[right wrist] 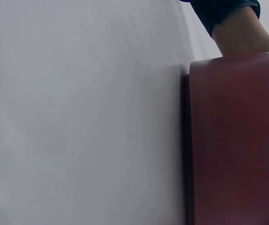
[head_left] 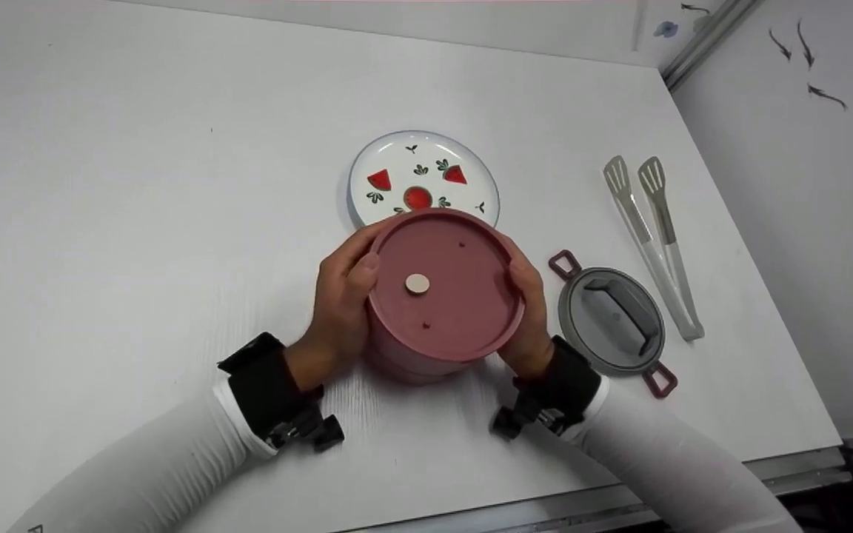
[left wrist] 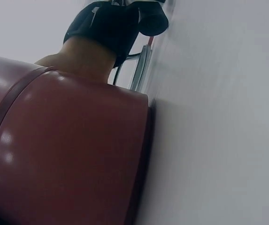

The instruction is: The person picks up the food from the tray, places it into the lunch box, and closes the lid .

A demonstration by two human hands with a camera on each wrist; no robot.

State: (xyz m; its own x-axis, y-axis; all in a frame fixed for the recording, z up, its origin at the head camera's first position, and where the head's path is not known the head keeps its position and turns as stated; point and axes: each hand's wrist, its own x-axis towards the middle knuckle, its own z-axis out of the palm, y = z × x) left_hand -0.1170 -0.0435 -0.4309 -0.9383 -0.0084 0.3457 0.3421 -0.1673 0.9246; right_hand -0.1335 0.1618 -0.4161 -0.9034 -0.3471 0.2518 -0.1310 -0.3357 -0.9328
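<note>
Both hands grip a round dusty-red lidded container (head_left: 445,296) from opposite sides, in the middle of the head view. Its flat lid carries a small cream-coloured round plug (head_left: 417,284) left of centre. The left hand (head_left: 341,300) has its thumb at the lid's rim and its fingers around the far left side. On the right side, the right hand (head_left: 530,311) wraps the wall, thumb by the rim. Both wrist views show the container's glossy red side (left wrist: 73,145) close to the white surface; whether its base touches cannot be told.
Just beyond the container lies a white plate (head_left: 463,152) with watermelon drawings, its near edge hidden. To the right sit a small grey pot (head_left: 611,322) with a lid and two red handles, and slotted tongs (head_left: 656,244). The white table (head_left: 138,185) meets a wall at right.
</note>
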